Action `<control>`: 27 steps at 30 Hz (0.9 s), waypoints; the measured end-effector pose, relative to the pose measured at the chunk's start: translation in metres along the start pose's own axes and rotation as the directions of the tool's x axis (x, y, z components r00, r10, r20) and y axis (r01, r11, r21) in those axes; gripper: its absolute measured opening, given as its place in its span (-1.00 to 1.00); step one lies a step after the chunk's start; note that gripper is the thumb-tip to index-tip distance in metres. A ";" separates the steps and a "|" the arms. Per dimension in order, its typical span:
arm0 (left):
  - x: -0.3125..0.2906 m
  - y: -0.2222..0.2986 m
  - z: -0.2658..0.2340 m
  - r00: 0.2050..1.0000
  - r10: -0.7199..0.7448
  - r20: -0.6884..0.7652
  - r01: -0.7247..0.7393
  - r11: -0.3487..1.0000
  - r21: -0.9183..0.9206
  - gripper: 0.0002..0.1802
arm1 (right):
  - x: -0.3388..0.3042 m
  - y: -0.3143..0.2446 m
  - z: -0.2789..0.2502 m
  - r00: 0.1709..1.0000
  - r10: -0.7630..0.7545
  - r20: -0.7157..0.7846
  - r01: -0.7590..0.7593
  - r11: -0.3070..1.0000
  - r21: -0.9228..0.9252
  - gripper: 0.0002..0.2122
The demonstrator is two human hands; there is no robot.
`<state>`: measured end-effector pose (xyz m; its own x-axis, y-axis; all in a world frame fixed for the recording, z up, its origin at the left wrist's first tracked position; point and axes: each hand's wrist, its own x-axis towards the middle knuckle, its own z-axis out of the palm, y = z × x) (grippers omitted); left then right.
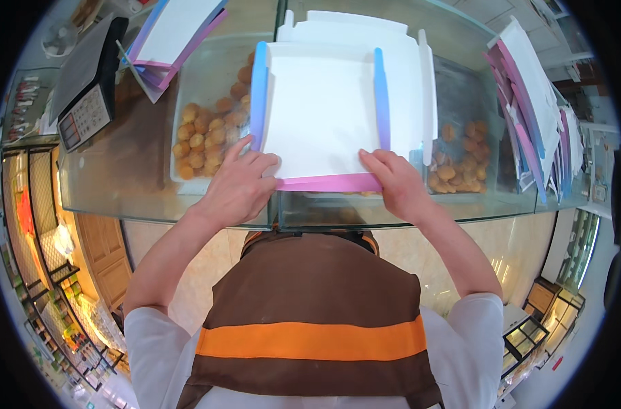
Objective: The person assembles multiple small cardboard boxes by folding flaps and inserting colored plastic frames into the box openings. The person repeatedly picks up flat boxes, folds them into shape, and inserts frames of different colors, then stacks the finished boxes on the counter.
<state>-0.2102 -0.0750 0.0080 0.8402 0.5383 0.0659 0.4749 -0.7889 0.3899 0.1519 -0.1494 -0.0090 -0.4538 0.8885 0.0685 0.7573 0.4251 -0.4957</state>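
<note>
On the glass counter before me lies a partly folded cardboard box [321,102], white inside, with blue-to-purple side flaps standing up and a pink front flap. Its wide white back panel extends away from me. My left hand [242,183] grips the near left corner, fingers bent around the flaps there. At the near right corner, my right hand [397,183] pinches the box, its thumb on the white inside and its other fingers mostly hidden behind the edge. The pink front flap [329,183] tilts up between both hands.
Trays of round golden-brown pastries [201,140] and more pastries [464,160] show beneath the glass. A scale [89,88] stands at left beside flat box cardboard [177,34]. Another stack of box blanks [528,102] leans at right. The counter's glass edge [406,223] runs near my body.
</note>
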 end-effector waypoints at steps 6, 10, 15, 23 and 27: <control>0.065 0.033 0.042 0.995 0.083 -0.050 -0.089 0.986 -0.138 -0.83 | 0.011 0.000 0.022 0.995 0.022 -0.102 -0.005 0.987 0.161 -0.19; 0.099 0.048 0.062 0.990 0.060 -0.128 -0.089 0.968 -0.236 -0.87 | 0.006 0.002 0.021 0.985 0.126 -0.118 -0.092 0.962 0.257 -0.20; 0.097 0.051 0.056 0.999 0.021 -0.029 -0.027 0.971 -0.236 -0.91 | -0.004 -0.003 0.029 0.941 0.091 -0.326 -0.023 0.978 0.208 -0.33; 0.092 0.067 0.061 0.988 -0.014 -0.155 -0.002 0.995 -0.100 -0.82 | -0.004 -0.015 0.023 0.962 -0.111 -0.250 0.056 0.975 -0.216 -0.74; 0.084 0.073 0.061 0.836 0.003 -0.549 -0.006 1.000 -0.003 -0.82 | 0.014 -0.045 0.000 0.928 -0.085 -0.362 0.065 0.996 -0.066 -0.53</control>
<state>-0.0884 -0.1054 -0.0138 0.5600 0.6100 0.5606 0.4690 -0.7912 0.3925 0.1120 -0.1562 0.0146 -0.3157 0.8514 0.4189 0.7556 0.4926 -0.4317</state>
